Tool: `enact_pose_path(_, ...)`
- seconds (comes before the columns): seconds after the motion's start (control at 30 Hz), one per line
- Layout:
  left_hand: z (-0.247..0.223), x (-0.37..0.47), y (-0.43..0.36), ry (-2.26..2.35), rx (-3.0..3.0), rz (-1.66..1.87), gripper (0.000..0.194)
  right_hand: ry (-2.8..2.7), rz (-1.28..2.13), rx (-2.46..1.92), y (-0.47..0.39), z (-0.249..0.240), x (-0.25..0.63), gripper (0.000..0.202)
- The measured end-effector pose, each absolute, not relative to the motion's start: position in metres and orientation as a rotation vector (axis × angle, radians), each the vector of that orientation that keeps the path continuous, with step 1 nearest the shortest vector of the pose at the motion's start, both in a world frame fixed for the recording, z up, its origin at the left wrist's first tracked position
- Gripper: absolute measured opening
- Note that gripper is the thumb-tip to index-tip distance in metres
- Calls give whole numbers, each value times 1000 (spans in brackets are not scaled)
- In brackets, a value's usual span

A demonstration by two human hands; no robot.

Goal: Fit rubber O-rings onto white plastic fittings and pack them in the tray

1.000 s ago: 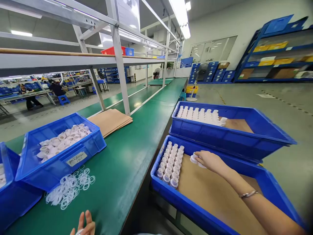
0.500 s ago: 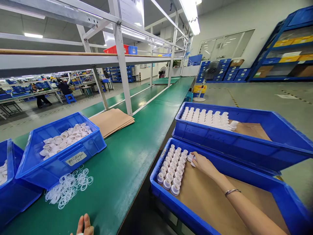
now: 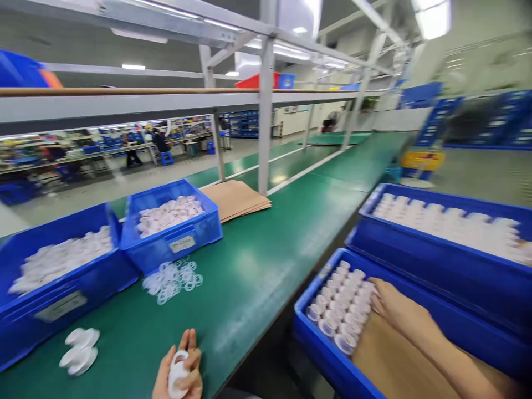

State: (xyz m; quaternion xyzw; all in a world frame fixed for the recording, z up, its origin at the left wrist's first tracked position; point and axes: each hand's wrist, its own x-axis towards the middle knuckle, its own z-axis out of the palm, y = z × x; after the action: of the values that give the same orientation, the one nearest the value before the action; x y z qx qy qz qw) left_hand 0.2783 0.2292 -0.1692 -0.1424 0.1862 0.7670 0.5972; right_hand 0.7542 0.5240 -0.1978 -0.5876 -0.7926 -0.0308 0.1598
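My left hand [image 3: 180,371], palm up at the near edge of the green bench, is closed around a white flanged plastic sleeve [image 3: 178,378]. My right hand [image 3: 401,310] reaches into the near blue bin [image 3: 322,357], its fingers closed on a white flanged sleeve [image 3: 375,302] at the end of the upright rows; blur and the fingers hide most of that piece. Standing sleeves [image 3: 338,307] fill the bin's left end. On the bench lies a loose pile of thin translucent rings [image 3: 172,280]. Several loose white sleeves [image 3: 78,352] rest at the left.
Two blue bins, a left one [image 3: 25,327] and a farther one [image 3: 166,246], hold heaped white parts. Brown cardboard sheets [image 3: 236,200] lie by a white frame post [image 3: 265,122]. Behind the near right bin, another blue bin [image 3: 432,244] holds rows of sleeves.
The view has swung left, so more of the left bin and the loose sleeves show. My left hand has come further into view with its sleeve. My right hand stays at the rows' end.
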Motion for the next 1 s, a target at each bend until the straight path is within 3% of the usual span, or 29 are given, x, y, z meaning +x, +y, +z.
enact_pose_path(0.2, -149, 271, 204, 309, -452, 2005, 34, -2480, 48, -1016, 525, -174, 601, 39)
enact_pose_path(0.37, -161, 249, 168, 200, -442, 2218, 27, -2794, 487, -283, 439, -145, 414, 29)
enact_pose_path(0.5, -170, 247, 162, 266, -345, 2295, 19, -2815, 634, 354, 364, -103, 298, 25)
enact_pose_path(0.73, -179, 246, 167, 343, -304, 2346, 21, -2834, 456, 701, 319, -81, 156, 22)
enact_pose_path(1.0, -208, 237, 168, 384, -173, 2311, 21, -2875, 113, 815, 299, -98, 110, 18)
